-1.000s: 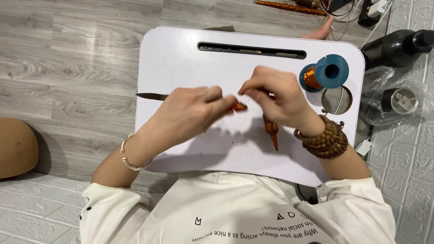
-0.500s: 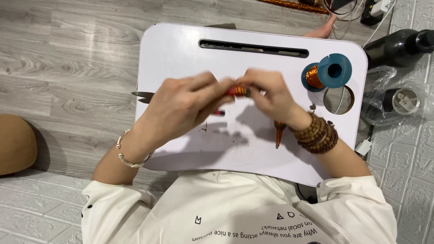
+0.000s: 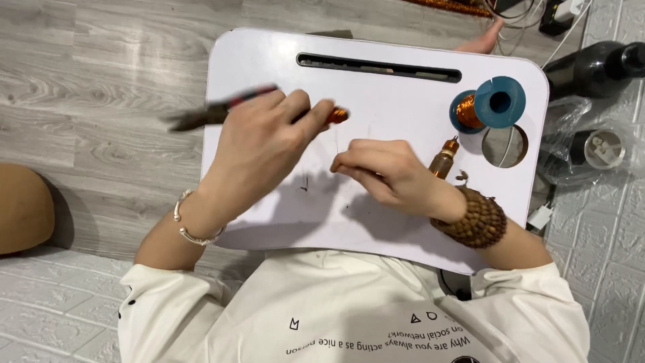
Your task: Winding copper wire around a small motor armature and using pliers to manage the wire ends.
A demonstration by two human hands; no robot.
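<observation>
My left hand [image 3: 262, 144] grips pliers [image 3: 201, 115] with a red and black handle, their dark jaws pointing left past the edge of the white lap table [image 3: 403, 94]. A short orange wire-wrapped piece [image 3: 338, 115] sticks out at that hand's fingertips. My right hand [image 3: 386, 175] rests on the table to the right, fingers pinched together, apparently on a thin wire that is hard to see. An amber-handled small tool [image 3: 443, 160] lies under that hand and pokes out toward a blue spool of copper wire [image 3: 487, 104]. The two hands are apart.
The table has a long slot [image 3: 379, 67] at the back and a round hole [image 3: 505, 145] near the spool. To the right lie a dark bottle [image 3: 598, 64] and a clear bag with a white part [image 3: 594, 151]. A brown round object [image 3: 23, 208] sits on the floor at left.
The hands were joined at the orange piece; now my left hand has pulled up and left with the pliers and the piece. My right hand has dropped lower, the amber tool now pointing up-right.
</observation>
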